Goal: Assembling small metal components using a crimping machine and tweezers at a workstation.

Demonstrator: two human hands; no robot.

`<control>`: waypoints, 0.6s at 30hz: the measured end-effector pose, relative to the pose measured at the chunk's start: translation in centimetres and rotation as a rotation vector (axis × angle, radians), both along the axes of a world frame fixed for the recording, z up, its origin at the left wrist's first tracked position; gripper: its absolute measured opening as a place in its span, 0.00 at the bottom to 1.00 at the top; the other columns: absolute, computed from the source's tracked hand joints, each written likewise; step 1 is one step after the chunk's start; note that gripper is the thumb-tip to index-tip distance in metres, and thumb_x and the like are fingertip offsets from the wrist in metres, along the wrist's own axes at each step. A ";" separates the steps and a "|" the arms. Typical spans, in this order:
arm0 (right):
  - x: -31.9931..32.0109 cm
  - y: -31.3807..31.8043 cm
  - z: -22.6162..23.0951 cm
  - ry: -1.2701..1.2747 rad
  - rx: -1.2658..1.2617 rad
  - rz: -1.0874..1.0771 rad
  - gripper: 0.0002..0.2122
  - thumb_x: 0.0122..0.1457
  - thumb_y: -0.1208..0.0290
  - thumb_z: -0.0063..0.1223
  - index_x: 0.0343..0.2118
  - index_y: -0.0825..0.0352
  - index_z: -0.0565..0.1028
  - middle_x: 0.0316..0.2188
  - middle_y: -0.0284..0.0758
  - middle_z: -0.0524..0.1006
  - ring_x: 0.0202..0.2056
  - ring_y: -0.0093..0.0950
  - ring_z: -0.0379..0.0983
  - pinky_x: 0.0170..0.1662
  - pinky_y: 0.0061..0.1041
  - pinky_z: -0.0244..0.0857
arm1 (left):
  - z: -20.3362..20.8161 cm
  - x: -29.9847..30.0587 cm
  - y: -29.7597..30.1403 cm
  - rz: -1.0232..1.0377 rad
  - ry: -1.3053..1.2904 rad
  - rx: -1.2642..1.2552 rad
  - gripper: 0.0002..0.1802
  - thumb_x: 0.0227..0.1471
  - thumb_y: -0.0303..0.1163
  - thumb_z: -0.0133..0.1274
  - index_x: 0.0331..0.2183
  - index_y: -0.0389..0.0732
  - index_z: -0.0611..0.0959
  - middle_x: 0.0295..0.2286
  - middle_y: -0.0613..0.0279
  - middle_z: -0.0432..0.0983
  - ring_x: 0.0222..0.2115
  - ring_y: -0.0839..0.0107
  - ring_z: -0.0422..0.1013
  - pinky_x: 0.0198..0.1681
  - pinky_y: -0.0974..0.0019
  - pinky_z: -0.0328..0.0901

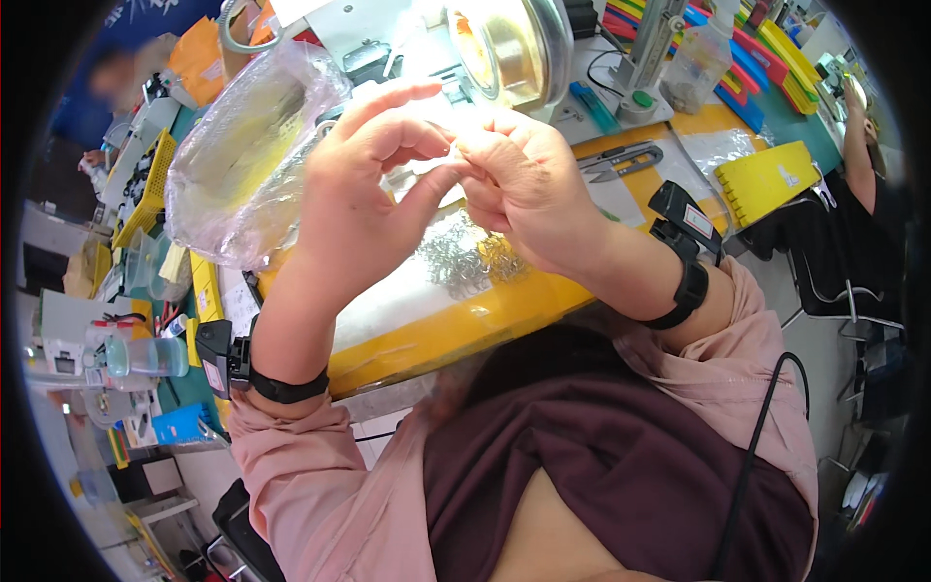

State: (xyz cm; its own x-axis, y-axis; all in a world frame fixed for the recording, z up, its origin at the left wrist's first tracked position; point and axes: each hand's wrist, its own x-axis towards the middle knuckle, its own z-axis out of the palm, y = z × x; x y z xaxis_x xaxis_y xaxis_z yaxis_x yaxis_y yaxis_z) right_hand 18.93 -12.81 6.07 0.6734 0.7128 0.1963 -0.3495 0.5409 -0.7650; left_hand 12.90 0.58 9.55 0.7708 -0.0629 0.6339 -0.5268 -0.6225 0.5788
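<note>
Firstly, my left hand (373,179): thumb and forefinger brought narrow at the tips, the remaining fingers fanned up and away, presumably so they do not crowd the pinch.

Item, my right hand (529,184): fingers curled in, thumb pressed against the forefinger, the tips meeting those of the left. Both hands hang above the table, likely to give small finger movements room.

Item, one small piece (453,156), seemingly pinched where my fingertips meet; glare and size keep me from saying what it is.

Item, loose metal bits (465,264), a tangled silvery heap just below my hands, on a white sheet (378,315). The pale ground probably helps such thin bits show up, and the spot keeps them within easy reach.

Item, work table (417,347), yellow along the edge nearest me.

Item, snips (626,160), lying flat to the right of my right hand, near enough, I judge, to be picked up readily.

Item, clear spool (543,58), standing on its rim beyond my hands.

Item, plastic-wrapped bundle (233,165), yellowish inside, to the left of my left hand, apparently put aside to leave the middle for handling.

Item, teal cutter (594,107), beyond the snips.

Item, yellow holder (769,184), at the far right.

Item, black wristbands (291,390), one on each forearm.
</note>
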 end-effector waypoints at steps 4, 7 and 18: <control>0.1 0.0 0.1 -0.010 0.027 0.002 0.08 0.56 0.69 0.44 0.24 0.69 0.65 0.11 0.26 0.61 0.12 0.12 0.54 0.14 0.13 0.47 | -0.5 0.2 -0.5 0.076 -0.007 -0.057 0.03 0.37 0.21 0.56 0.20 0.35 0.77 0.33 0.53 0.71 0.31 0.72 0.71 0.32 0.73 0.67; 0.2 -0.7 0.8 -0.057 -0.057 -0.001 0.08 0.56 0.69 0.44 0.24 0.68 0.66 0.12 0.26 0.62 0.12 0.11 0.54 0.15 0.12 0.49 | -1.0 0.3 -0.4 0.147 -0.167 0.131 0.03 0.37 0.20 0.55 0.21 0.35 0.77 0.32 0.55 0.70 0.29 0.70 0.71 0.31 0.72 0.66; 7.3 -13.2 -3.6 -1.437 -1.162 -0.604 0.04 0.41 0.77 0.50 0.23 0.68 0.70 0.28 0.39 0.69 0.37 0.39 0.62 0.41 0.32 0.58 | -1.8 0.4 -0.1 0.074 -0.149 0.036 0.05 0.32 0.20 0.57 0.19 0.38 0.78 0.29 0.58 0.67 0.31 0.68 0.67 0.33 0.69 0.63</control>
State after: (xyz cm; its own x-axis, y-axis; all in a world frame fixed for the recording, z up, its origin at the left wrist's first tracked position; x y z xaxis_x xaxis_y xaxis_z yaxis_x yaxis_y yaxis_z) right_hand 26.26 -25.96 2.43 0.6330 0.6536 0.4148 0.7724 -0.5691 -0.2821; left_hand 13.29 0.51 7.78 0.6718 -0.0343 0.7399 -0.5569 -0.6821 0.4740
